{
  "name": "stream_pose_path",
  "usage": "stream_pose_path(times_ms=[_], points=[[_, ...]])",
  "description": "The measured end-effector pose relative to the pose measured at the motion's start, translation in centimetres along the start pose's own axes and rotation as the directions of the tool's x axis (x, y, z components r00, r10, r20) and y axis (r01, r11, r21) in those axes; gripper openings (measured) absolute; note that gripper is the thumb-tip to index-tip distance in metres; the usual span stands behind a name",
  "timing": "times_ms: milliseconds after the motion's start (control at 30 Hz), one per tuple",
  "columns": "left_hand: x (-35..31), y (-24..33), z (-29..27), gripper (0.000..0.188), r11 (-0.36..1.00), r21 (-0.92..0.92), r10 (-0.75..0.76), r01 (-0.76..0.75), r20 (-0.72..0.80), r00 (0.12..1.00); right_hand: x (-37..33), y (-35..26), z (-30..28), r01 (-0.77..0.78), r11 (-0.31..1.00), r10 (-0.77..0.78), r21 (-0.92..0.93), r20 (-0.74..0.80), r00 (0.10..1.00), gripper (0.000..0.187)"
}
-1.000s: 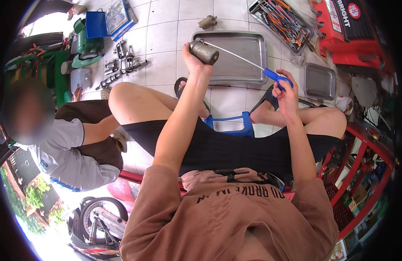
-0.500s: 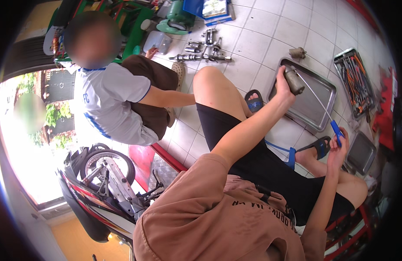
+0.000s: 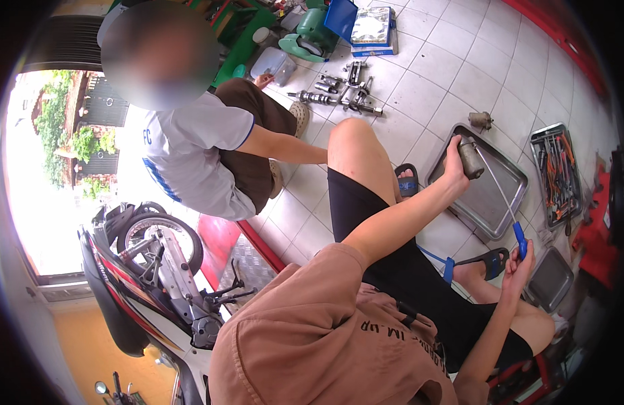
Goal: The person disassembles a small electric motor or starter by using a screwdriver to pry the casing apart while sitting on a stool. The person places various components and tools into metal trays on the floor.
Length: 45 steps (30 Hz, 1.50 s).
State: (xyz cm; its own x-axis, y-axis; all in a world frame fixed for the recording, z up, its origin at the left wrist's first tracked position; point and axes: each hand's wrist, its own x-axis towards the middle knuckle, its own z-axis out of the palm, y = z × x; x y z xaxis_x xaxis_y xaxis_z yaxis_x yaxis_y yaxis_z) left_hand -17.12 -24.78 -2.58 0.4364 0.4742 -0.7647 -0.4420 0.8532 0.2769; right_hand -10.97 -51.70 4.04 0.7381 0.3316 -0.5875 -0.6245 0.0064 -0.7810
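My left hand [image 3: 455, 165] is closed round a grey cylindrical metal part [image 3: 471, 160], above the left side of a shallow metal tray [image 3: 498, 228]. In my right hand [image 3: 518, 271] is a screwdriver [image 3: 520, 240], gripped by its blue handle. Its long thin shaft slants up and left across the tray, and its tip reaches the top of the cylindrical part. Whether the tip touches or enters the part, I cannot tell. A small dull metal piece [image 3: 481, 121] sits on the tiles just beyond the tray.
Right of it lies a tool tray [image 3: 556, 177] full of wrenches and other tools; a smaller tray [image 3: 550, 278] is nearer. Metal shafts and parts [image 3: 346, 94] lie on the floor ahead. A co-worker [image 3: 197, 152] crouches at left, beside a motorcycle [image 3: 160, 260].
The whole view has shifted, so most of the floor things appear lower and further right. Both hands keep their holds, with the screwdriver tip still by the metal part.
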Motion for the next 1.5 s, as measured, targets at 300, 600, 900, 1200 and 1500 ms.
stream_pose_path(times_ms=[300, 600, 900, 1200, 1500], points=[[-0.2, 0.5, 0.9, 0.037, 0.999, 0.049, 0.001, -0.002, 0.026, 1.000, 0.1, 0.1, -0.8, 0.137, 0.967, -0.165, 0.215, 0.118, 0.979, 0.019], [-1.0, 1.4, 0.4, 0.035, 0.998, -0.031, 0.052, -0.047, 0.159, 0.986, -0.1, -1.2, 0.2, 0.065, 0.990, -0.086, 0.128, 0.168, 0.982, 0.038], [-2.3, 1.1, 1.1, 0.034, 0.999, -0.014, 0.037, -0.036, 0.121, 0.992, -0.9, -0.4, -0.1, 0.079, 0.992, -0.088, 0.102, 0.089, 0.992, 0.027], [-2.5, 0.9, 1.3, 0.034, 1.000, -0.003, 0.029, -0.029, 0.104, 0.994, 0.0, 0.7, 0.1, 0.258, 0.964, -0.260, 0.064, 0.028, 0.965, 0.022], [-2.2, 1.2, 1.2, 0.033, 1.000, -0.021, 0.025, -0.023, 0.133, 0.991, -0.5, 0.5, 0.6, 0.334, 0.939, -0.334, -0.079, 0.010, 0.943, 0.020]])
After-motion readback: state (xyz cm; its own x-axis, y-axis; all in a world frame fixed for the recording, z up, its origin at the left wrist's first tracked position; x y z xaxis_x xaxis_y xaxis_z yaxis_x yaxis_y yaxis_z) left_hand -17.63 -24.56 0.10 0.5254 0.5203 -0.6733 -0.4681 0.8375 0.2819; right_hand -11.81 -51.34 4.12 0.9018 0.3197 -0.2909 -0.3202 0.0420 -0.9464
